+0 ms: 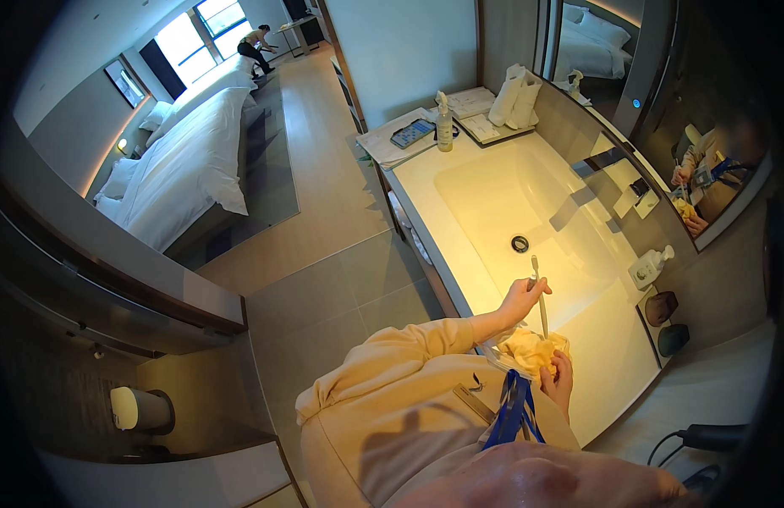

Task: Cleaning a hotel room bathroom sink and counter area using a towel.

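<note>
My left hand (525,301) holds a thin, pale, long-handled tool (543,317) between its fingers. The upper end points toward the sink drain (520,244), and the lower end meets a crumpled yellow cloth (531,349). That cloth is gripped by my right hand (559,381) at the near edge of the white washbasin counter (595,387). Beneath the cloth, a clear plastic item shows partly; what it is cannot be told. A blue lanyard (511,413) hangs beside my hands. Part of the basin (493,197) lies in shadow. The wall mirror (703,184) reflects both hands.
Across the counter stand a spray bottle (444,127), a smartphone (413,133) and rolled white towels (515,101). A pump bottle (649,268) and two dark containers (668,324) line the wall side. A toilet (138,409) is lower left. Another person (255,49) bends near the beds (182,159).
</note>
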The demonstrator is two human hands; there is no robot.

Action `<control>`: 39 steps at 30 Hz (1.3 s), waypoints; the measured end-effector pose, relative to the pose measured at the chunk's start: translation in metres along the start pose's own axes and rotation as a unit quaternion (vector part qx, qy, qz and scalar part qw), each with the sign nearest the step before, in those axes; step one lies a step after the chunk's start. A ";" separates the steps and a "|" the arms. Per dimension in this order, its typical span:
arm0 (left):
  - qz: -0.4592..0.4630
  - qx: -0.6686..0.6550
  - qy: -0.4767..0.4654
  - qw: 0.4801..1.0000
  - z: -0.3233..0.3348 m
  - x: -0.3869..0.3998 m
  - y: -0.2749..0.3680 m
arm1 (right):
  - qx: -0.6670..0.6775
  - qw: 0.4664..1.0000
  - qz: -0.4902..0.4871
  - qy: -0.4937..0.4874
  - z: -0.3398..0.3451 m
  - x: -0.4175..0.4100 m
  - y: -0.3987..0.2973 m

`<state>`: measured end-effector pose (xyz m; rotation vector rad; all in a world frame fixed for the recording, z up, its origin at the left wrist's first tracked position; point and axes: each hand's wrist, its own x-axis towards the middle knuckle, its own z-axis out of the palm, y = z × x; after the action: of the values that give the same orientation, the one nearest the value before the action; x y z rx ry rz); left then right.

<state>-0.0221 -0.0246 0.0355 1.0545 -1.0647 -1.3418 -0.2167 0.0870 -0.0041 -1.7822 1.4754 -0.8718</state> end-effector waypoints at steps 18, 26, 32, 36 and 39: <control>0.045 0.197 0.095 0.975 -0.044 0.006 -0.056 | 0.589 0.759 0.121 0.249 -0.077 -0.011 -0.059; -0.053 0.042 0.125 0.990 -0.036 0.016 -0.040 | 0.768 0.624 -0.139 0.036 -0.121 -0.031 -0.040; -0.019 0.088 0.116 0.989 -0.041 0.023 -0.053 | -0.154 0.988 -0.023 -0.015 -0.078 0.009 -0.041; -0.023 0.120 0.099 0.987 -0.035 0.017 -0.050 | -0.205 0.973 -0.091 -0.062 -0.012 0.015 0.002; -0.008 0.145 0.097 0.985 -0.037 0.014 -0.055 | -0.238 0.968 -0.073 -0.028 -0.018 0.040 0.010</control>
<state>0.0023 -0.0383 -0.0260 1.3817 -1.1273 -1.0894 -0.2313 0.0445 0.0009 -2.2677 1.6291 -0.5566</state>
